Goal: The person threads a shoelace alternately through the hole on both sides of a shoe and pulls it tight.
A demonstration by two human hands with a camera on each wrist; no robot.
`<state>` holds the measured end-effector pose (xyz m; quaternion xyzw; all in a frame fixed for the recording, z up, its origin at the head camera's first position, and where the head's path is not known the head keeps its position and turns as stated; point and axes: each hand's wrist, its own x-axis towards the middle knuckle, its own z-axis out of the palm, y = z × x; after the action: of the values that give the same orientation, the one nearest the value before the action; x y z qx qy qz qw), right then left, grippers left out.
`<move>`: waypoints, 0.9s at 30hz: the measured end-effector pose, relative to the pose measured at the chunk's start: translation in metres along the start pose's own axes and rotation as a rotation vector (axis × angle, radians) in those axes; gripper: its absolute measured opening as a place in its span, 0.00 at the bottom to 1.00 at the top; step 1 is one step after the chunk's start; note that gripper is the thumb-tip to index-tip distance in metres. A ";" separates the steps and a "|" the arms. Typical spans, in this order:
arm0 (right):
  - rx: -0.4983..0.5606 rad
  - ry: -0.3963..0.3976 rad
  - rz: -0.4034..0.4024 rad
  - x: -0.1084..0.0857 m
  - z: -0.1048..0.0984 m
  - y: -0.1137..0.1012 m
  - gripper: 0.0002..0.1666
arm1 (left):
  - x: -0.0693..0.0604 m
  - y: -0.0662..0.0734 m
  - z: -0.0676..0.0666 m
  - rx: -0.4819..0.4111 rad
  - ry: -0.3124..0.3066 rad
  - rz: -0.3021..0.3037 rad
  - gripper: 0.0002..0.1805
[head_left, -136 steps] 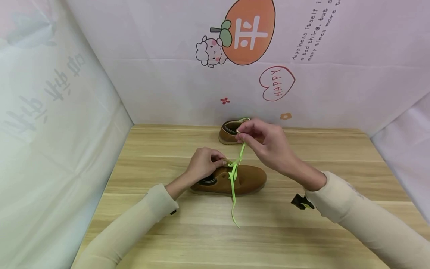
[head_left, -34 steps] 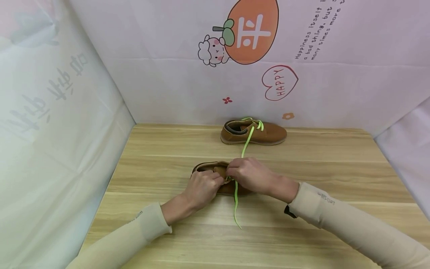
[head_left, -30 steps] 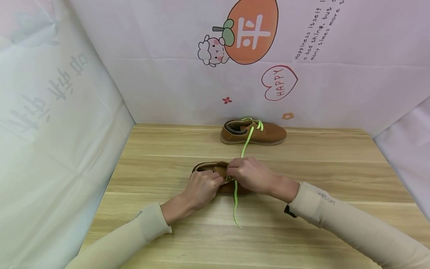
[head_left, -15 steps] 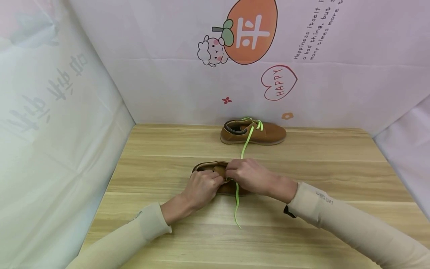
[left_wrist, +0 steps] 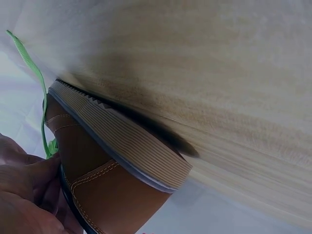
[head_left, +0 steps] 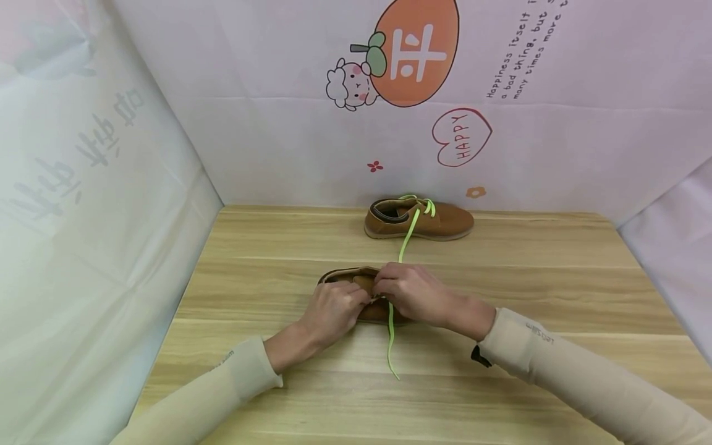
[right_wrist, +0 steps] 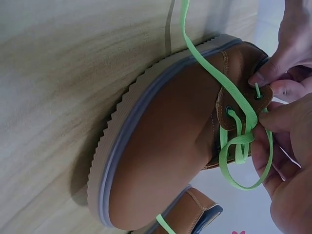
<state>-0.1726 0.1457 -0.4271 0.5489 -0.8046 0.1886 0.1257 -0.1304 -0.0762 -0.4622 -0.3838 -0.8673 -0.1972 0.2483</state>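
A brown shoe [head_left: 374, 313] with bright green shoelace [right_wrist: 234, 92] lies on the table, toe to the right. My left hand [head_left: 334, 307] pinches the edge of its near eyelet flap; in the left wrist view the thumb presses by the collar, above the ribbed sole [left_wrist: 122, 139]. Through the top eyelet, beside that thumb, pokes a short lace tip [right_wrist: 257, 90]. My right hand [head_left: 414, 293] pinches the lace just below that eyelet, a loop hanging by its fingers. One long lace end trails over the shoe's near side onto the table. In the head view the hands hide most of the lacing.
A second brown shoe [head_left: 453, 220] with green laces stands behind, against the white printed backdrop [head_left: 278, 136]. One long lace strand [head_left: 408, 235] runs between the two shoes toward my right hand. The wood-grain table [head_left: 500, 383] extends around both hands.
Earlier my right hand held a lace end raised above the shoe; it has come down to the eyelets. My left hand has shifted to the shoe's near side. Over the last second, little moved.
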 end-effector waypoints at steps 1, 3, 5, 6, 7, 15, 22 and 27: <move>0.005 0.006 0.004 0.000 0.001 0.000 0.14 | 0.000 0.000 0.000 -0.009 -0.003 -0.009 0.07; 0.017 0.018 0.009 -0.001 0.001 0.000 0.14 | 0.000 0.000 0.000 -0.028 -0.006 -0.023 0.07; 0.027 0.027 0.015 -0.002 0.002 -0.001 0.14 | 0.001 0.000 -0.001 -0.049 -0.008 -0.038 0.07; 0.031 0.030 0.019 -0.002 0.002 -0.001 0.14 | 0.001 0.001 -0.001 -0.059 -0.010 -0.045 0.07; 0.036 0.034 0.023 -0.002 0.002 -0.001 0.15 | 0.001 0.001 -0.002 -0.071 -0.013 -0.054 0.07; 0.067 0.083 0.087 -0.006 0.006 -0.004 0.15 | 0.003 -0.002 -0.006 -0.176 -0.082 -0.196 0.03; 0.046 0.152 0.094 -0.009 0.012 -0.004 0.16 | 0.009 -0.003 -0.010 -0.266 -0.133 -0.321 0.02; 0.054 0.198 0.067 -0.013 0.015 -0.003 0.15 | 0.012 -0.004 -0.013 -0.297 -0.188 -0.388 0.03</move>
<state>-0.1650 0.1483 -0.4455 0.5037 -0.8007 0.2677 0.1833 -0.1370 -0.0785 -0.4455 -0.2590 -0.9056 -0.3296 0.0652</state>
